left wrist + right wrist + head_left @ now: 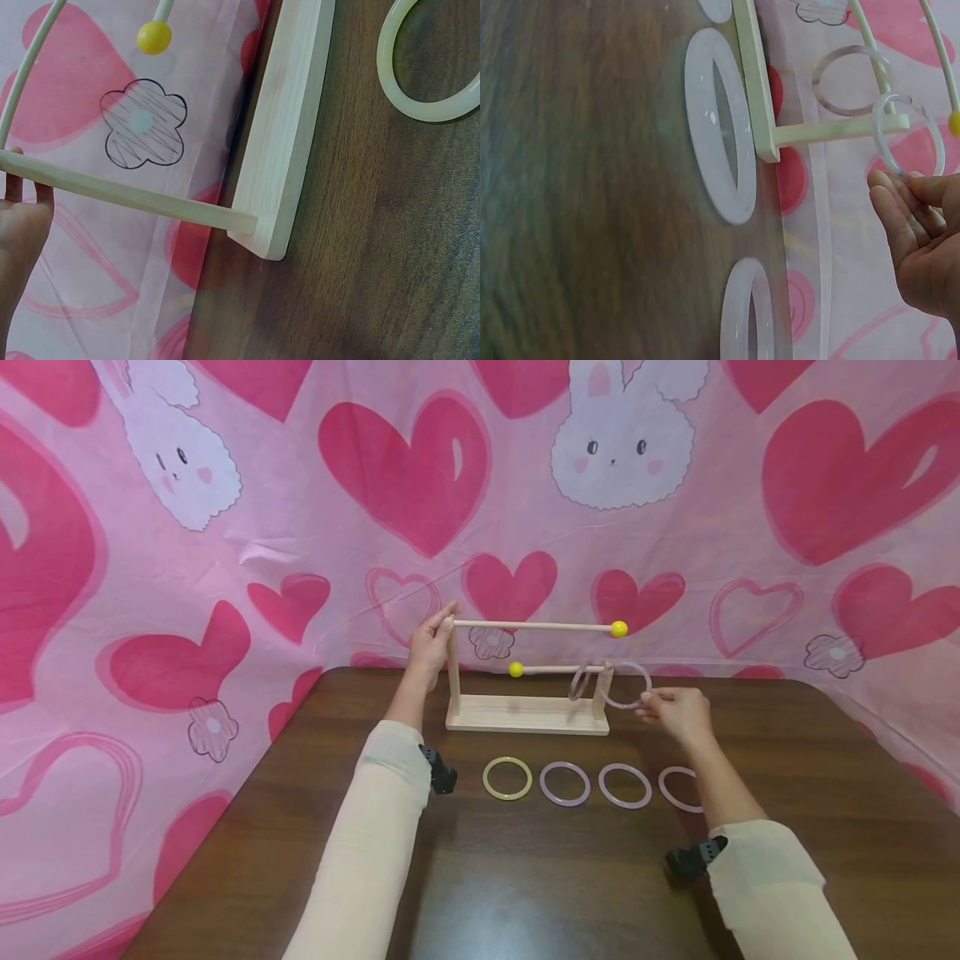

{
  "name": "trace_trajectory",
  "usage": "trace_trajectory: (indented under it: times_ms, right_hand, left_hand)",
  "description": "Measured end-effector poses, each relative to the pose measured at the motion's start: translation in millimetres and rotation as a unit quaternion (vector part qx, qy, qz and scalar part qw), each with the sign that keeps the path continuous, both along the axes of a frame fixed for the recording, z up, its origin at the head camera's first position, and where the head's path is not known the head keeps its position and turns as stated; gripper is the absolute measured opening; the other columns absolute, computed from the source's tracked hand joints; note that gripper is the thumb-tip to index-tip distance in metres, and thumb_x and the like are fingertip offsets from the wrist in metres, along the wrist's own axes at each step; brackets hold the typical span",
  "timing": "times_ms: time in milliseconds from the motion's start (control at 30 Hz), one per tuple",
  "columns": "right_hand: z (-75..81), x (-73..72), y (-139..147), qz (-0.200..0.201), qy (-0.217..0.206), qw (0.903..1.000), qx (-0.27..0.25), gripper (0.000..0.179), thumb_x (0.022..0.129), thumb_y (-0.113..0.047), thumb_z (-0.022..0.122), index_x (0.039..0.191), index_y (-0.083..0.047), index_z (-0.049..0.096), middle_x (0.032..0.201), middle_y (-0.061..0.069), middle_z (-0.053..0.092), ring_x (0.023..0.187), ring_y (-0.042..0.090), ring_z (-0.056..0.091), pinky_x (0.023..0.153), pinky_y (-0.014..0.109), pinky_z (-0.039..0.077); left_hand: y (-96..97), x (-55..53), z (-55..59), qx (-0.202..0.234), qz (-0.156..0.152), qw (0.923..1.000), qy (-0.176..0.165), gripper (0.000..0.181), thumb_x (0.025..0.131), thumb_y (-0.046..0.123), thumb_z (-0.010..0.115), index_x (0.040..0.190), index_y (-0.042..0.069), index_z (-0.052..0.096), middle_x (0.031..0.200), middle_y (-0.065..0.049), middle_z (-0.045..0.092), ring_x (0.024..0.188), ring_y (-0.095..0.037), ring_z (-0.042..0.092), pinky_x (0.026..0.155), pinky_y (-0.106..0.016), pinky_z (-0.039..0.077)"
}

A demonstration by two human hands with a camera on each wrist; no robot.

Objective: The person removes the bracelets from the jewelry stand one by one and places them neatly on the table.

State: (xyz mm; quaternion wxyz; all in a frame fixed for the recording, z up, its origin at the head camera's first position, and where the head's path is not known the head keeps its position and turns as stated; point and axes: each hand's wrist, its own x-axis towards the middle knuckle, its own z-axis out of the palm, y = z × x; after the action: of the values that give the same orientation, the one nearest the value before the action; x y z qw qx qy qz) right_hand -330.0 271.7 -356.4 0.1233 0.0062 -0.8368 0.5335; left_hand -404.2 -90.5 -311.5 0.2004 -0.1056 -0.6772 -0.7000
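Note:
A wooden bangle stand point(528, 714) has two rods tipped with yellow balls. My left hand point(430, 647) holds the top of its left post point(135, 193), the fingers partly hidden behind the wood. My right hand point(678, 714) pinches a translucent pale bangle point(626, 707) by its lower edge, beside the right post. In the right wrist view, thumb and fingertips meet on this bangle point(880, 142), and it overlaps the post's end. Another translucent bangle point(574, 685) hangs on the lower rod point(555, 669), near that post.
In front of the stand, a row of bangles lies on the brown table point(525, 877): a yellow one point(487, 785), lilac ones point(545, 789) and a pale one point(663, 787) partly behind my right forearm. A pink cloth point(405, 527) with hearts hangs behind.

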Motion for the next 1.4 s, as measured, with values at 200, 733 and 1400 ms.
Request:
trace_trajectory:
  times_ms: [200,733,1400]
  right_hand:
    - [-2.4,3.1,8,-0.002,-0.008,1.0,0.002,0.036,0.093,-0.009,0.055,0.111,0.022,0.054,0.078,0.022,0.067,0.06,0.008,0.066,0.061,0.027,0.055]
    - [-15.8,9.4,37,-0.004,-0.037,0.999,-0.025,0.041,0.093,-0.01,0.053,0.113,0.025,0.048,0.068,0.006,0.069,0.06,0.006,0.065,0.061,0.022,0.054]
    - [-29.1,23.4,87,0.011,-0.098,0.9949,-0.021,0.041,0.093,-0.003,0.045,0.116,0.031,0.038,0.066,0.004,0.066,0.059,0.006,0.064,0.061,0.025,0.055]
  left_hand:
    - [-0.9,-0.5,-1.1,-0.003,0.005,1.0,0.004,0.032,0.096,0.006,0.048,0.127,0.005,0.055,0.126,-0.012,0.056,0.122,-0.018,0.045,0.099,-0.024,0.037]
    - [-2.7,-1.8,-1.6,0.013,-0.004,0.9999,0.003,0.032,0.095,0.006,0.048,0.127,0.003,0.055,0.127,-0.013,0.055,0.122,-0.017,0.045,0.099,-0.022,0.036]
    - [-0.4,-1.0,-0.7,0.006,-0.007,0.9999,-0.005,0.033,0.095,0.008,0.049,0.128,0.006,0.054,0.128,-0.011,0.055,0.123,-0.018,0.044,0.099,-0.022,0.036]
